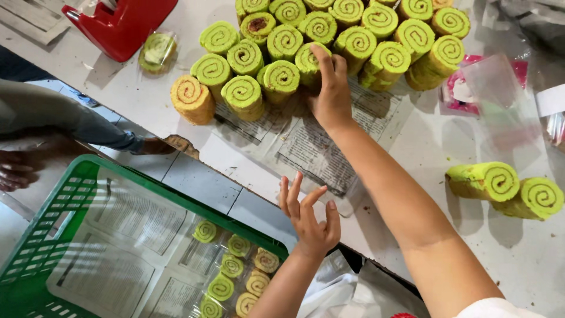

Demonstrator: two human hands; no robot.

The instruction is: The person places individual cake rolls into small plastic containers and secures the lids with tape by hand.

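Your right hand grips a green roll in the pile; left hand hovers open, empty, above the basket.

Right hand outstretched, left hand splayed

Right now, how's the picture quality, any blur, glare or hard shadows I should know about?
Head view: the green roll cakes are sharp; the right hand on them is crisp, the left hand slightly soft. Clear plastic bags at right look smeared and glary. The two separate rolls cast soft shadows on the table. Edges bow slightly, wide-angle.
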